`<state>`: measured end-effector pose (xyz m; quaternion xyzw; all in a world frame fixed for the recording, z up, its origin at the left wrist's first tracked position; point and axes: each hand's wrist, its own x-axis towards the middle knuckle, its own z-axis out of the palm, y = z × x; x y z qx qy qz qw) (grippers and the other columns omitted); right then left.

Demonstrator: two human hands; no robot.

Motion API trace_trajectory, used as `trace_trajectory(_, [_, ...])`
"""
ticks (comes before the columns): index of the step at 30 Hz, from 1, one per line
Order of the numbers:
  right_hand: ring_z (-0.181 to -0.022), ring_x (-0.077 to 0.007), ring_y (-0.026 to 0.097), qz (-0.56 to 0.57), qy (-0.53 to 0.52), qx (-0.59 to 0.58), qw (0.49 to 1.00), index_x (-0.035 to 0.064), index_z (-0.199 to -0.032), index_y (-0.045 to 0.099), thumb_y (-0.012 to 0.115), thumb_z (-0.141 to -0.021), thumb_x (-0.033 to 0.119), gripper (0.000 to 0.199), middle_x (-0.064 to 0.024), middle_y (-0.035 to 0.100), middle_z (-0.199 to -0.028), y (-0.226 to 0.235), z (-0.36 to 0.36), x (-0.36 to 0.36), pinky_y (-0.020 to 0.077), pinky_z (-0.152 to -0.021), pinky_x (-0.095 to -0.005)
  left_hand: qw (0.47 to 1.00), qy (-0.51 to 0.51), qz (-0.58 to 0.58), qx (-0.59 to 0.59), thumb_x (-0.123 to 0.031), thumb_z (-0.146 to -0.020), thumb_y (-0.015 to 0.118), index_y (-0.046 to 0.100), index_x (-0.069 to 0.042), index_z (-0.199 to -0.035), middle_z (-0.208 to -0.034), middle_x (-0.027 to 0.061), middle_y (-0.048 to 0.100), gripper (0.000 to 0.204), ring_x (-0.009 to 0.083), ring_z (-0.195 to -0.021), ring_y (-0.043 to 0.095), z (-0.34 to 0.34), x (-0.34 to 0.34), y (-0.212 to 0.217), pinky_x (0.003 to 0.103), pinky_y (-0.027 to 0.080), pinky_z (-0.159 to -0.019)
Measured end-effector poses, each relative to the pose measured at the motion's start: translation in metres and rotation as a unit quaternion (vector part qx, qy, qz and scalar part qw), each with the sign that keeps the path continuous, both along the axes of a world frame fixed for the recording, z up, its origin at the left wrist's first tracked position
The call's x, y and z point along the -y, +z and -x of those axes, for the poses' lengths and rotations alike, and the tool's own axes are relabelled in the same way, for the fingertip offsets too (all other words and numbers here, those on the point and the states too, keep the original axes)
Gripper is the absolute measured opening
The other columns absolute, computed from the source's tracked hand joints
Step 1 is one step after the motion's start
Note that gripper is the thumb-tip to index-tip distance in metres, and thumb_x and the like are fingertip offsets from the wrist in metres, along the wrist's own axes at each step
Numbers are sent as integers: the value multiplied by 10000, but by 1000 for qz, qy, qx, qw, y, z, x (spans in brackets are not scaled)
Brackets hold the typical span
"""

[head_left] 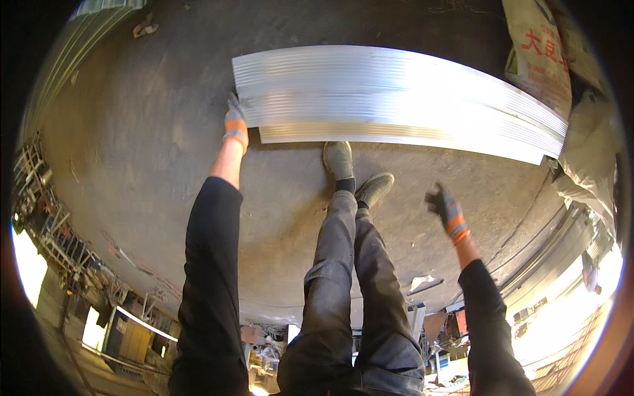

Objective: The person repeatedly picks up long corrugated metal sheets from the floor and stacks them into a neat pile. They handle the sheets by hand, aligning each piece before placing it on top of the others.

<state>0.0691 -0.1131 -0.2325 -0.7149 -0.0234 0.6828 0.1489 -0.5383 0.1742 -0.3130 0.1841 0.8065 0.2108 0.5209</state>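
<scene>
Fingers of your left hand point(235, 124), in a grey glove with an orange cuff, are curled onto the near left end of the stack of long ribbed aluminium profiles point(396, 99); how tightly they close on the metal you cannot tell from this view, since the glove hides the grip. Your right hand point(446, 210), gloved the same way, hangs free in the air well apart from the stack, its fingers loosely spread and holding nothing. The profiles lie on the concrete floor point(145, 119), stretching away to your right, where their far end comes near a printed sack point(538, 49). Your shoes point(356, 173) stand just beside the stack's front edge, the left toe almost touching it. As a judgement: with only one hand on one end, the layers could slide over one another and fan out if you lift or pull, because nothing steadies the other end. A slipping strip could drop onto your toes, being so close. The cut ends look sharp, so a hasty drag could catch the glove, and the far end could snag the sack.
</scene>
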Motion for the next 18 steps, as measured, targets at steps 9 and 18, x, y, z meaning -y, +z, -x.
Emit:
trace_trajectory(9, [-942, -171, 778, 242, -81, 27, 967, 90, -1648, 559, 733, -1082, 427, 681, -60, 818, -1136, 183, 65, 267, 566, -729, -323, 994, -79, -80, 11, -614, -1175, 383, 395, -57, -1738, -1780, 76, 428, 792, 262, -1618, 393, 1, 75, 44, 396, 267, -1347])
trace_trajectory(18, [-1028, -199, 788, 56, -137, 71, 986, 91, -1678, 519, 761, -1055, 455, 761, -106, 819, -1196, 384, 62, 265, 577, -770, -337, 984, -163, 9, 78, -400, -1197, 513, 404, 5, -1705, -1746, 200, 459, 659, 335, -1591, 452, -32, 344, 396, 439, 328, -1338])
